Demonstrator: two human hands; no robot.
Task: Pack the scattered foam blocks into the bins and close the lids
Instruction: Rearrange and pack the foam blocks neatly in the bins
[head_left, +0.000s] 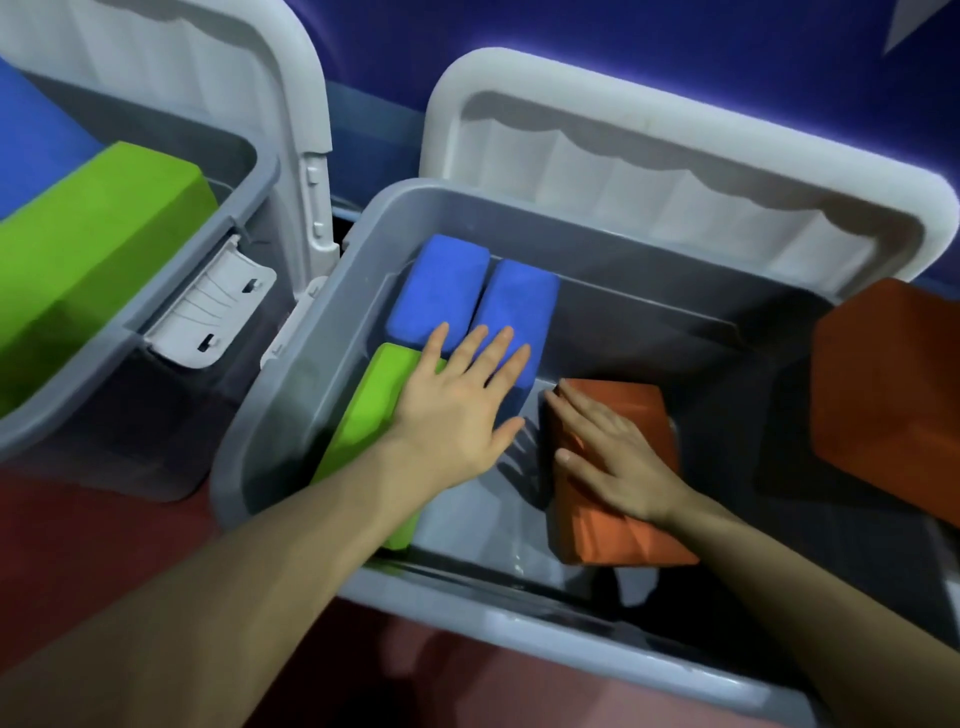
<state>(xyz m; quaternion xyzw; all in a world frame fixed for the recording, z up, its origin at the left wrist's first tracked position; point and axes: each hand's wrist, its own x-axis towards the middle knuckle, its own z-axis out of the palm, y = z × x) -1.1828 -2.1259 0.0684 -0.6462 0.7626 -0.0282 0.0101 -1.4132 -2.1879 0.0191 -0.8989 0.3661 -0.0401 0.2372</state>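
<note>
Both hands are inside the grey bin (291, 410), and its white lid (675, 171) stands open at the far edge. The left hand (457, 415) lies flat with fingers spread wide, across a green block (363, 426) at the bin's left wall and two blue blocks (467, 291) in the far left corner. The right hand (608, 452) rests with straight fingers on an orange block (623, 519) near the middle; it looks tilted, maybe. Another orange block (883, 395) sits by the right edge. A second bin (171, 291) on the left holds a big green block (88, 260).
</note>
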